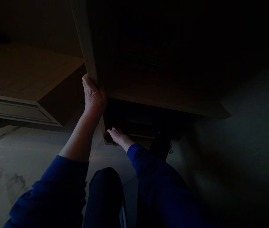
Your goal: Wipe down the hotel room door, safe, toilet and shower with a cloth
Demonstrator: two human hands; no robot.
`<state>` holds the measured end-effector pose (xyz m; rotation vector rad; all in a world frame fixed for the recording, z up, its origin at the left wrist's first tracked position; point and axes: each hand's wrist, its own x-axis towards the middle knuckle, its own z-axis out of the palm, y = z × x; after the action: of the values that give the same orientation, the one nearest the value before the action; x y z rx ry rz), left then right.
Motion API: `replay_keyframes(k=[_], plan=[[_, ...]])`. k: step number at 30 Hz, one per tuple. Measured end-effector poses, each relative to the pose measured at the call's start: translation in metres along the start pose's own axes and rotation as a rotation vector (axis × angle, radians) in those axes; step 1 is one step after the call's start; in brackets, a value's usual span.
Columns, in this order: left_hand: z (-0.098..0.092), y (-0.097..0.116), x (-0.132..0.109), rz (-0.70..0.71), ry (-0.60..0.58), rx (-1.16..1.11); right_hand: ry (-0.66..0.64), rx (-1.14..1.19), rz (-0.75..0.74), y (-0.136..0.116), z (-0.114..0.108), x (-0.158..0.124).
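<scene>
Clasping the cabinet edge (pixel 85 41) in gloom over streaked floor (pixel 41 148), it's the left hand (pixel 93 95), grip unclear on the right hand (pixel 117 136)!

So the left hand (pixel 93 95) is wrapped on the front edge of the open cabinet's side panel (pixel 84 34), about level with the shelf (pixel 158 103), which runs off to that hand's right. Right hand (pixel 117 134) is lower and a bit further right, under the shelf, at the left corner of the lower compartment (pixel 136 115). Second cabinet (pixel 29 69) sits left of the left hand, floor (pixel 41 142) below both hands, one knee (pixel 107 190) between the forearms.
</scene>
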<state>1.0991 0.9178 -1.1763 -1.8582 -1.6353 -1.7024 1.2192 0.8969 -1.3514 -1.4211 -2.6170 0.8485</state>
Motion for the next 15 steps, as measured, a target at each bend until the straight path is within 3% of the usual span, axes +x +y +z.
replay_keyframes(k=[6,9,12,15], plan=[[0.003,-0.004,-0.001,-0.032,0.011,-0.047,-0.068,-0.175,0.227,0.029,-0.021,-0.014],[0.004,-0.003,-0.001,-0.039,0.024,-0.040,-0.172,-0.186,0.281,0.022,-0.038,-0.015],[0.005,-0.003,-0.001,-0.052,0.036,-0.049,-0.251,-0.141,0.242,0.003,-0.067,-0.033],[0.005,-0.005,-0.001,-0.057,0.032,-0.065,-0.214,0.106,0.016,-0.007,-0.101,-0.094]])
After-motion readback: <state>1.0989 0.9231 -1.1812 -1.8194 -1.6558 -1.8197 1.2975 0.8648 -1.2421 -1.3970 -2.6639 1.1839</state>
